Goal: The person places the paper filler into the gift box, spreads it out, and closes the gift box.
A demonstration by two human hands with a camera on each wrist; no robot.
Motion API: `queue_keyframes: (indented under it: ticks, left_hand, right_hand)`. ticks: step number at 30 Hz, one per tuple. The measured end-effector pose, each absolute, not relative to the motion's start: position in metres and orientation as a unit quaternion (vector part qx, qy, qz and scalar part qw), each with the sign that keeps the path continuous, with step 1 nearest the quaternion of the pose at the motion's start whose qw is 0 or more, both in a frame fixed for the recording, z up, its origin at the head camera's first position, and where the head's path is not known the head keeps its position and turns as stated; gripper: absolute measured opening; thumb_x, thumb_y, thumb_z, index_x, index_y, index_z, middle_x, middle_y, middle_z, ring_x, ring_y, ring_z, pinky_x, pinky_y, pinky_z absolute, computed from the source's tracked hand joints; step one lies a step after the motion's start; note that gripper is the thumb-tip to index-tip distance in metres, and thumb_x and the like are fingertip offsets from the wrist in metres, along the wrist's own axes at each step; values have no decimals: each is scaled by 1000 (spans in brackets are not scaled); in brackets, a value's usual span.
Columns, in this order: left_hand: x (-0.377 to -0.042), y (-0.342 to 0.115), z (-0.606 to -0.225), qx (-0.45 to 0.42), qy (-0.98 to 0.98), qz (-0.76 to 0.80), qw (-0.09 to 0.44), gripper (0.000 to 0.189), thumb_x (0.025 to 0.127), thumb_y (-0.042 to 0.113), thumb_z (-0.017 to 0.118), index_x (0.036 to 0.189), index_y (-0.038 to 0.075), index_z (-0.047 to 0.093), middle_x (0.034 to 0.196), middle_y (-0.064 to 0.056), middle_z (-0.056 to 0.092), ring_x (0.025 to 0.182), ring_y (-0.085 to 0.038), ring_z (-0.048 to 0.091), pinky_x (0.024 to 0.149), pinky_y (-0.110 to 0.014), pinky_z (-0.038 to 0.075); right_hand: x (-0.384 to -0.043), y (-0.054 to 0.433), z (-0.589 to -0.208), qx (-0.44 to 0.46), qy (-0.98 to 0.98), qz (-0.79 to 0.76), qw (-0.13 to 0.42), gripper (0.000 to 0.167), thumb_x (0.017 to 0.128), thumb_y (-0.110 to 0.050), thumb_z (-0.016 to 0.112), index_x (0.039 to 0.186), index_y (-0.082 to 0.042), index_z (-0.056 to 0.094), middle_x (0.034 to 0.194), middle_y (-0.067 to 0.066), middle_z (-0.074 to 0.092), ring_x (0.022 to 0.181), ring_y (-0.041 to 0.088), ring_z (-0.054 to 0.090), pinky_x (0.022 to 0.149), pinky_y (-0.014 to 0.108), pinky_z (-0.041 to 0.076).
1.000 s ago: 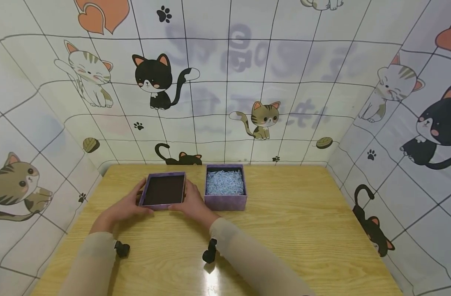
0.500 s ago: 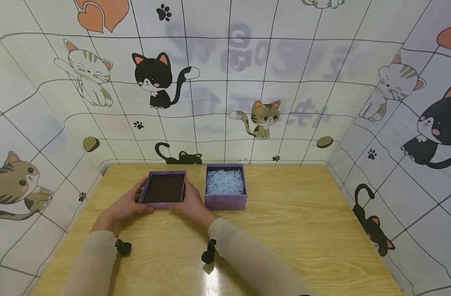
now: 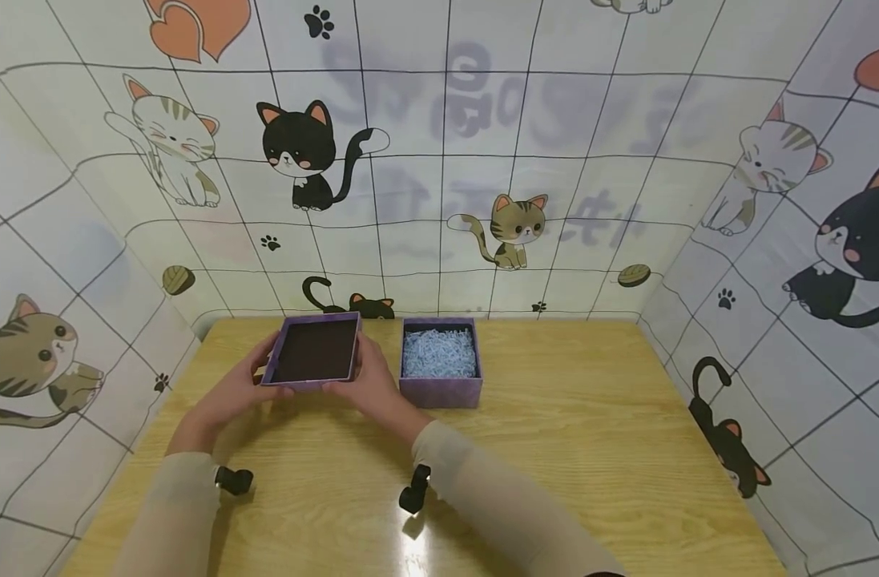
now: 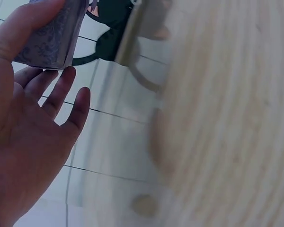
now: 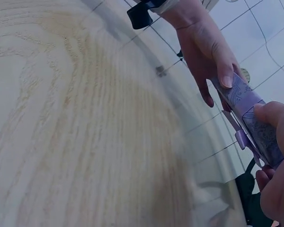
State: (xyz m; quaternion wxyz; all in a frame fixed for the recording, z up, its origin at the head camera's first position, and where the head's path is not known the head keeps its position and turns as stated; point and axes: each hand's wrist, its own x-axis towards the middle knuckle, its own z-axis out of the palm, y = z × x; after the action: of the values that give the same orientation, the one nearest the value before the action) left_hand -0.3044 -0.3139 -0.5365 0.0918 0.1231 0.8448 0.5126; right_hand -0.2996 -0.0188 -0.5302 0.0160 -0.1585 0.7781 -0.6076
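Note:
A purple patterned box lid [image 3: 315, 351], dark inside, is held hollow side up over the left of the table. My left hand [image 3: 231, 394] grips its left side, with the thumb at the near edge; in the left wrist view the fingers [image 4: 61, 92] reach under the lid. From the other side my right hand [image 3: 370, 381] grips the right edge, its thumb on the near wall. A lilac ribbon with a bow [image 5: 242, 139] hangs on the lid's underside in the right wrist view. Beside my right hand stands the matching purple box [image 3: 441, 393], filled with pale blue shredded paper [image 3: 439, 354].
The wooden table [image 3: 554, 449] has cat-printed, grid-lined sheeting [image 3: 410, 184] close behind it and on both sides. Small black cameras [image 3: 414, 490] are strapped to both wrists, below the sleeves' cuffs.
Both hands have lifted the lid up and slightly left from where it was, tilting it a little. The box with shredded paper has stayed in place.

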Motion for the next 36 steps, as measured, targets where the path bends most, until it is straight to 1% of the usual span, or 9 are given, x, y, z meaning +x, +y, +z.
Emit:
queue_keyframes:
  ticks: [5,9,11,15,16,22,28,32,36]
  left_hand:
    - [-303,-310,-520,137,849,507,65,122,93,19,93,180,37,9,184,-13,17,144,-55,50,105,-47,53]
    - [-301,-308,-508,143,849,507,49,120,93,18,93,180,36,12,183,-14,19,145,-52,49,93,-27,55]
    - [-300,-307,-505,144,849,506,45,120,93,19,93,180,37,12,182,-14,21,147,-51,46,94,-29,54]
    - [-298,-303,-500,141,853,501,37,120,94,23,93,179,41,11,183,-11,19,154,-53,38,104,-49,54]
    - [-298,-302,-499,140,854,500,36,119,94,24,93,179,41,11,183,-10,19,155,-53,38,104,-49,54]
    - [-295,-290,-491,144,853,502,16,117,94,23,93,180,37,15,183,-9,23,157,-54,37,98,-25,52]
    - [-294,-274,-483,155,851,502,-6,115,94,19,93,180,30,18,180,-12,30,155,-53,41,105,-35,49]
    - [-294,-264,-482,161,849,504,-15,117,93,18,94,180,30,18,180,-12,31,153,-56,42,109,-54,52]
    - [-295,-256,-484,164,843,512,-15,116,93,19,94,180,34,18,181,-9,28,155,-55,39,114,-70,44]
  right_hand:
    - [-298,-14,-513,-159,785,-599,16,106,87,-21,99,172,-20,36,157,2,49,115,15,61,90,32,59]
    - [-295,-10,-500,-158,792,-590,19,105,88,-26,99,173,-22,36,154,0,51,112,13,60,86,32,59]
    - [-294,-7,-494,-155,793,-588,24,108,88,-27,99,174,-21,34,153,1,51,113,14,60,86,33,59]
    - [-293,-3,-485,-151,796,-586,33,110,89,-30,98,176,-21,30,150,2,53,116,15,60,87,35,59]
    - [-293,-1,-484,-149,796,-585,36,111,89,-30,98,176,-21,30,149,2,53,117,16,60,88,36,59]
    - [-295,14,-474,-160,809,-564,51,114,91,-37,96,178,-21,24,148,4,54,124,19,58,92,41,59]
    - [-295,33,-462,-167,827,-533,52,117,91,-41,95,179,-19,20,166,7,42,132,22,57,97,43,59]
    - [-294,43,-457,-173,831,-526,51,115,92,-42,94,178,-18,22,169,8,39,133,24,56,100,46,58]
    - [-292,54,-456,-171,832,-525,50,115,91,-42,94,178,-18,22,165,7,43,132,24,56,100,46,58]
